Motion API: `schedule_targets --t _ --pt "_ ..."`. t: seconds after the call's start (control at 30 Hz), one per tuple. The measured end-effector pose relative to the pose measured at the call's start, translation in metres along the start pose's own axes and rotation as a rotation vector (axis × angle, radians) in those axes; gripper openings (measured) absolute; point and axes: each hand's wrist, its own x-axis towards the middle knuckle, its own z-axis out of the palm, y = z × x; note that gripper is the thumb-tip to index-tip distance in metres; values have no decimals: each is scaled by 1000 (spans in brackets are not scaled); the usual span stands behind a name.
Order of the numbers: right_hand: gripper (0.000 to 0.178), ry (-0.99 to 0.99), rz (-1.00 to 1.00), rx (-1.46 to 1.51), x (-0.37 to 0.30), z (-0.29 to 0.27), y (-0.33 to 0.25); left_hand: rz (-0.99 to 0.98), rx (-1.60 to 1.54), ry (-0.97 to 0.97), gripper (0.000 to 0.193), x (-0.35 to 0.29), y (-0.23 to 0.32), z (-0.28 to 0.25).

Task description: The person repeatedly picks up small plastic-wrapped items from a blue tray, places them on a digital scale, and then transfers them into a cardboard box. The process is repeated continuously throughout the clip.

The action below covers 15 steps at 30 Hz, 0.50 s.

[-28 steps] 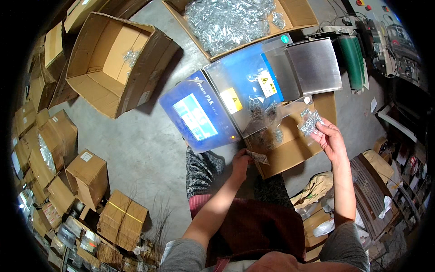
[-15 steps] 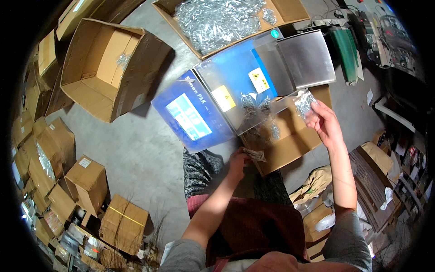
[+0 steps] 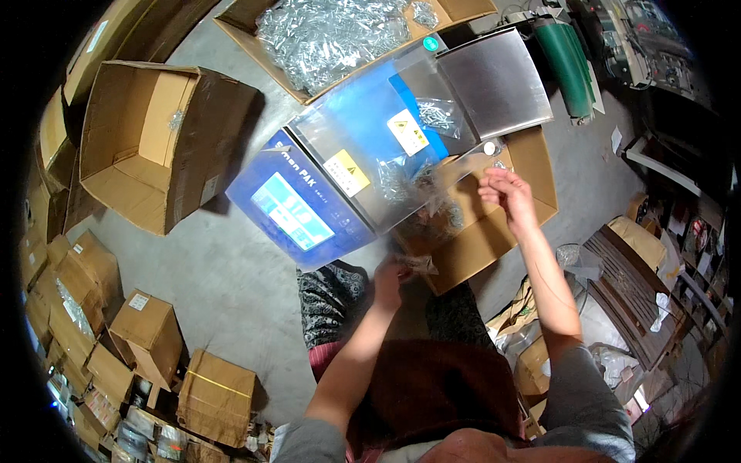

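My left hand (image 3: 388, 282) is closed on a crumpled clear plastic bag (image 3: 421, 265) beside the near edge of an open cardboard box (image 3: 482, 258). My right hand (image 3: 509, 199) is above that box, its fingers loosely bent and nothing visible in them. A clear bag of shiny metal pieces (image 3: 438, 116) appears over the clear cover of a blue packing machine (image 3: 309, 208), near its steel plate (image 3: 498, 81); whether it rests there or is in the air I cannot tell. More bagged pieces (image 3: 448, 216) show in the box, partly behind the cover.
A large carton (image 3: 301, 91) heaped with bagged metal pieces stands behind the machine. Another open carton (image 3: 185, 154) stands at the left with a small bag inside. A green roller (image 3: 563, 69) is at the far right. Stacked cartons (image 3: 147, 336) line the lower left.
My right hand has let go of the bag of metal pieces, which is now farther left over the machine. My left hand keeps its bag. The whole view has shifted slightly.
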Motion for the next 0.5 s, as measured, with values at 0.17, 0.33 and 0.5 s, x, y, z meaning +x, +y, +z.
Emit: schedule_targets --t 0.17,0.33,0.5 --pt "19 -15 219 -268 94 -62 179 -331 -61 99 24 -8 54 19" --pt "35 199 358 -310 149 -20 238 -326 -294 219 25 -7 86 33" --pt "42 297 23 234 144 14 273 -354 -300 290 22 -4 87 33"
